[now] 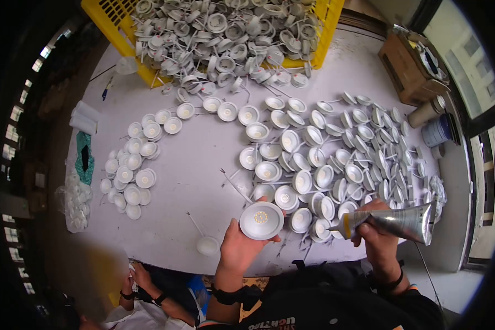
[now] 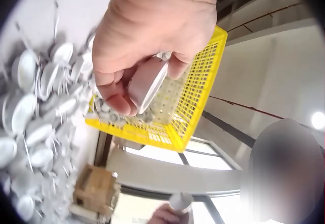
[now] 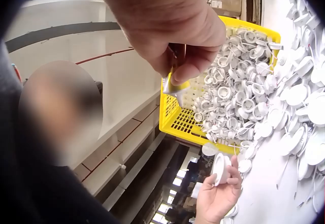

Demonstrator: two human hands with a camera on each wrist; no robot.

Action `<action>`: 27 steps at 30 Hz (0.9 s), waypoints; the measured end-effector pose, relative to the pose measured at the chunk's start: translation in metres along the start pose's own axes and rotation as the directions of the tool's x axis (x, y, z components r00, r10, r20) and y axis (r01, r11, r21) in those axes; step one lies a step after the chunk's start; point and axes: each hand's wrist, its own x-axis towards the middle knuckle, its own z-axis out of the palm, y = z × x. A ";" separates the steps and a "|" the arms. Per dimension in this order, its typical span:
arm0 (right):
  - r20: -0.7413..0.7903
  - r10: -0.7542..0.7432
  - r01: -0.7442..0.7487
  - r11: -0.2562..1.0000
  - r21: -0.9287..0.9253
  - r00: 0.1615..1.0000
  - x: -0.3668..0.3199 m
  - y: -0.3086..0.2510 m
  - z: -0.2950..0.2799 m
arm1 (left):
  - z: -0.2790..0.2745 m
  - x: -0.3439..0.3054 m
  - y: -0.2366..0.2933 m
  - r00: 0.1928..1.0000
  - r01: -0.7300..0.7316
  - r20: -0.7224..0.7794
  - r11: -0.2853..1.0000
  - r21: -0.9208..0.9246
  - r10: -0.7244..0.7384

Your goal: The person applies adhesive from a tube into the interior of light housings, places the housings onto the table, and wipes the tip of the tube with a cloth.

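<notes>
A: Far left?

B: Lamp cluster (image 1: 125, 174), faces mostly up, overlapping. My guess: saves space on the table (image 1: 192, 154). Then a lone lamp (image 1: 208, 246) near the front edge. Can't tell why it's apart.

A: Middle, grip state?

B: Left hand (image 1: 237, 247) grips a white lamp (image 1: 261, 220) above that edge, LEDs (image 1: 261, 217) up. Thumb and fingers sit round its sides, likely to leave the face unobstructed. Its lead (image 1: 237, 188) pokes out on the far side.

A: Right?

B: Bigger lamp batch (image 1: 324, 176), tilted and overlapped, probably for density. Right hand (image 1: 378, 236) is wrapped round a silvery tube (image 1: 410, 220), near the yellow collar (image 1: 346, 225); presumably better aim there. Nozzle (image 1: 336, 227) points left, apart from the held lamp.
</notes>
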 end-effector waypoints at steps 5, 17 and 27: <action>0.080 -0.230 0.243 0.924 -0.294 0.970 -0.018 -0.016 -0.010 | 0.038 -0.026 -0.046 0.992 0.127 0.008 0.991 -0.033 -0.126; 0.446 -0.447 0.632 0.559 -0.537 0.775 -0.035 -0.047 -0.017 | 0.048 -0.052 -0.089 0.958 0.208 0.226 0.970 -0.125 -0.176; 0.478 -0.463 0.665 0.558 -0.497 0.746 -0.036 -0.050 -0.014 | 0.053 -0.056 -0.086 0.951 0.230 0.238 0.966 -0.115 -0.198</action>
